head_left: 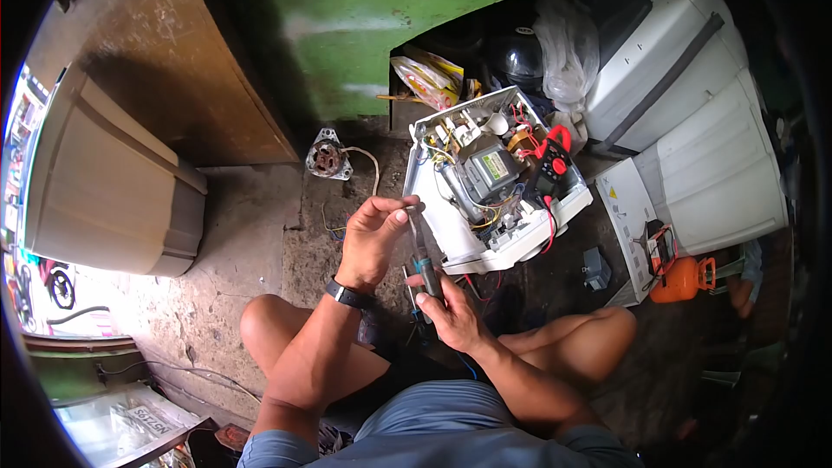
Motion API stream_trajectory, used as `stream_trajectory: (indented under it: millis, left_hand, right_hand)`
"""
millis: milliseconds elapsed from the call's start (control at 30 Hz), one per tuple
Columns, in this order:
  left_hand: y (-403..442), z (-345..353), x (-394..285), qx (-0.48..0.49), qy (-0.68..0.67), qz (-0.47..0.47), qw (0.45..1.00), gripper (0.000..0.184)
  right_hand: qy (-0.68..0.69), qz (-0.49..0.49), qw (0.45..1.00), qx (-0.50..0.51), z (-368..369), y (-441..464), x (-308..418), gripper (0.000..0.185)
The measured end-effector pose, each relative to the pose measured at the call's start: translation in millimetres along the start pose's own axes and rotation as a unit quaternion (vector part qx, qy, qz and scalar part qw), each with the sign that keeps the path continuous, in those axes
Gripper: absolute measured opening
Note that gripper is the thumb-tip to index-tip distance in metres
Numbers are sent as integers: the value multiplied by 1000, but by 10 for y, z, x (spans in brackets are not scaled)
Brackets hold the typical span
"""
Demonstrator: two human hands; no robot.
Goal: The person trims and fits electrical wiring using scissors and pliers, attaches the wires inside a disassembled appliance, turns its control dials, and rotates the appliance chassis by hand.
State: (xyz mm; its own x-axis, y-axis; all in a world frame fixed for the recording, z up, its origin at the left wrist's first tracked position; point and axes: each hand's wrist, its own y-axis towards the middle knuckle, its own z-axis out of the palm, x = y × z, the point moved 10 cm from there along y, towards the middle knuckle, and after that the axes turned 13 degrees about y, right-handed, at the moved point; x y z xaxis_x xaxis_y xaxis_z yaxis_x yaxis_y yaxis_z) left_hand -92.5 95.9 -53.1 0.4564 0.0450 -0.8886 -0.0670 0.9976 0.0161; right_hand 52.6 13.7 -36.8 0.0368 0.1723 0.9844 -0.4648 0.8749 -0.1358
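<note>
My left hand [367, 238], with a dark band on the wrist, has thumb and forefinger pinched together. Whatever small piece they hold at the tool's tip is too small to name. My right hand [451, 316] is closed around the grey-and-teal handle of a slim tool [421, 267], whose metal shaft points up to the left fingertips. Its exact kind is unclear. Beyond both hands lies an opened white appliance [520, 254] with exposed wires and a metal block [492, 170] bearing a yellow-green label. A red-and-black clamp meter [550, 165] rests on its right side.
A bare electric motor [328, 159] with a pale cable sits on the floor at left. White panels [628, 221], a small grey box [595, 269] and an orange canister [680, 280] are at right. Large plastic tubs [108, 173] stand at the left; a green wall [338, 26] is behind.
</note>
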Motion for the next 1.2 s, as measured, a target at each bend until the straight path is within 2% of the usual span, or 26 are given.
stream_trajectory:
  millis: [133,233,300,400,667,867,933,967,1033,1067,1100,1133,1200]
  left_hand:
    - [56,-10,-20,43,21,-1,999,10]
    - [73,-3,-42,49,27,8,998,9]
    - [66,16,-54,51,14,2,999,10]
    - [66,27,-41,54,5,-3,999,11]
    - [77,39,6,49,18,-7,999,10]
    - [95,89,-10,76,16,7,997,23]
    - [137,44,14,55,-33,-48,997,32]
    - [207,15,-50,43,-38,-38,998,34]
    - [504,-304,-52,-39,77,-42,995,35]
    - [712,-333,-243,-44,240,27,969,42]
    - [902,-299,-426,-48,395,94,913,49]
    - [1072,-302,-452,-50,394,95,913,49]
    - [1340,47,-605,13,581,218,784,67]
  right_hand:
    - [-10,-22,1000,10,1,7,52,25]
    - [-11,8,1000,11,-4,14,-50,26]
    - [-16,-42,999,3,-21,10,-68,25]
    - [4,-59,998,-6,-25,3,-110,24]
    - [45,-62,997,-8,-55,38,-175,20]
    - [56,-66,996,-8,-80,57,-142,17]
    - [60,-62,996,-10,-102,61,-146,17]
    - [65,-65,996,-20,-135,61,-145,17]
    - [68,-69,995,-31,-216,63,-183,17]
    - [47,-75,996,-33,-269,58,-229,16]
    - [27,-79,996,-33,-300,48,-251,15]
    - [20,-77,996,-39,-327,46,-252,14]
    - [-19,-82,996,-37,-411,65,-271,14]
